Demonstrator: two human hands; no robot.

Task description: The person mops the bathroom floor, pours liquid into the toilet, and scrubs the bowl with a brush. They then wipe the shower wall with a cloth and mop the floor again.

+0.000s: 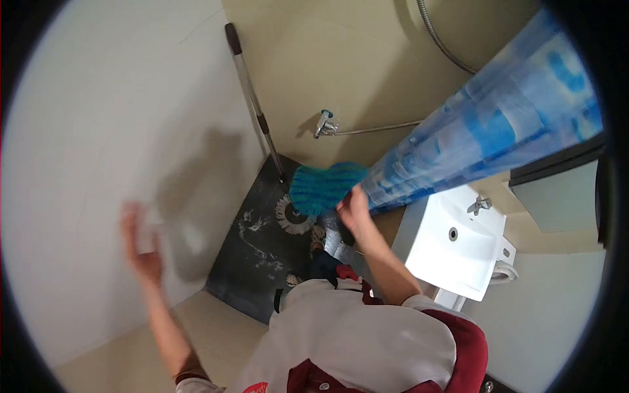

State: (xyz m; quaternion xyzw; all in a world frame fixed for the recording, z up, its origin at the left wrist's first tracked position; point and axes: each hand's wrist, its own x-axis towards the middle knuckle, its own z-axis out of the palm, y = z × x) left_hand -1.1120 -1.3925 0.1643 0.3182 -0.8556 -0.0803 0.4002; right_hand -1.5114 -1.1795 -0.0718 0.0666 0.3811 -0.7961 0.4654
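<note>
My right hand (pixel 354 211) is closed on a teal and blue striped cloth (pixel 322 188), which hangs out to the left of the fingers. Just beside that hand is the lower end of a gathered blue patterned shower curtain (pixel 485 124). My left hand (pixel 141 243), smeared by motion, is raised in front of the white wall (pixel 85 164) with its fingers apart and nothing in them. Below the cloth, a round mop head with white fringe (pixel 296 219) rests on the dark floor; the cloth overlaps it in this view.
The mop's handle (pixel 252 92) leans into the corner. A wall tap (pixel 325 124) with a metal hose (pixel 380 128) is behind the cloth. At right are a white washbasin (pixel 445 255), a mirror cabinet (pixel 563 196) and a toilet roll (pixel 503 273). White residue (pixel 255 229) marks the dark floor.
</note>
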